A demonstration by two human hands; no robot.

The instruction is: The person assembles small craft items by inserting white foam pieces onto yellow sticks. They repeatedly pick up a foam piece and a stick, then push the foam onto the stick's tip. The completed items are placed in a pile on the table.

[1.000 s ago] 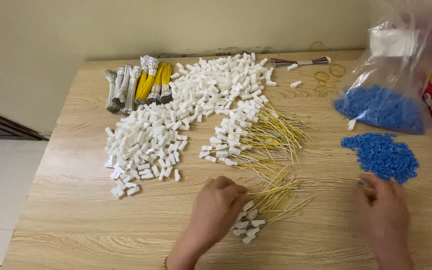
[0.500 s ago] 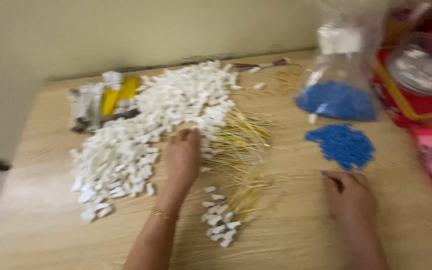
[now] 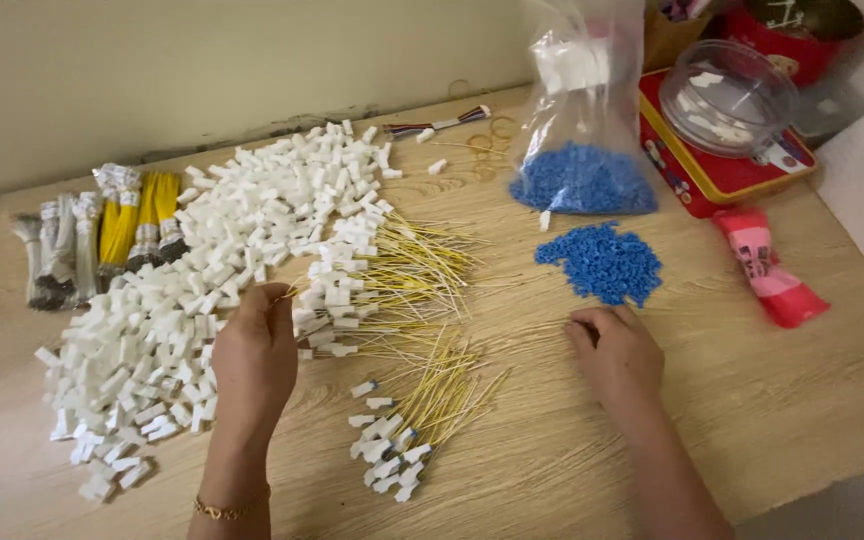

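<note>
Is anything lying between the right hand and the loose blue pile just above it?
Nothing visible does. The right hand rests on bare table, just below the loose blue pile; only a strip of wood shows between them. The yellow wires lie off to its left.

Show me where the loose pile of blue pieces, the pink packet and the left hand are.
loose pile of blue pieces (image 3: 602, 262), head view, middle of the heap.
pink packet (image 3: 767, 268), head view, its middle.
left hand (image 3: 254, 358), head view, back of hand.
</note>
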